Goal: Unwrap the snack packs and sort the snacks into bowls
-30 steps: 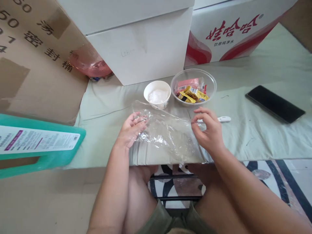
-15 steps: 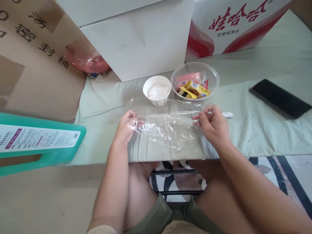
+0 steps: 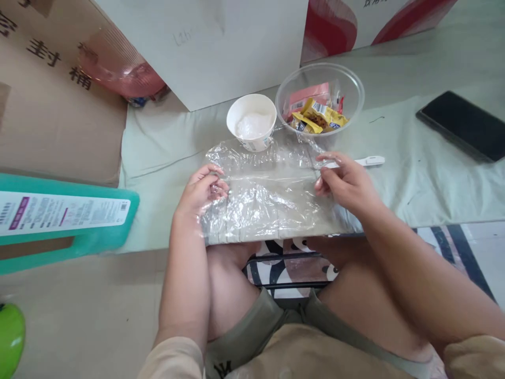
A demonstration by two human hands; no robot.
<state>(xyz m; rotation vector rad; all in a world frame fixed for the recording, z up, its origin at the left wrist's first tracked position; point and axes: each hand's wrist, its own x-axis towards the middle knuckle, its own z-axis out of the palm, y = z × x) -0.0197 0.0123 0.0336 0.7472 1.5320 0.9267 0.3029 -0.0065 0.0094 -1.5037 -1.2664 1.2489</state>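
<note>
A clear plastic bag (image 3: pixel 268 197) lies crumpled on the pale green cloth (image 3: pixel 414 179) near its front edge. My left hand (image 3: pixel 201 192) pinches the bag's left side with curled fingers. My right hand (image 3: pixel 345 181) pinches the right side, fingers closed on the film. Just behind the bag stands a white paper cup (image 3: pixel 252 122) with white powder in it. To its right is a clear plastic bowl (image 3: pixel 319 100) holding pink and yellow snack packets.
A white box (image 3: pixel 205 47) and a red-and-white carton (image 3: pixel 343 26) stand at the back, brown cardboard (image 3: pixel 51 105) at left. A black phone (image 3: pixel 463 125) lies far right, a small white stick (image 3: pixel 369 161) by my right hand, a teal container (image 3: pixel 63 221) at left.
The bag has been pulled flatter and wider between both hands. My view has tilted down, so everything on the cloth sits higher in the picture.
</note>
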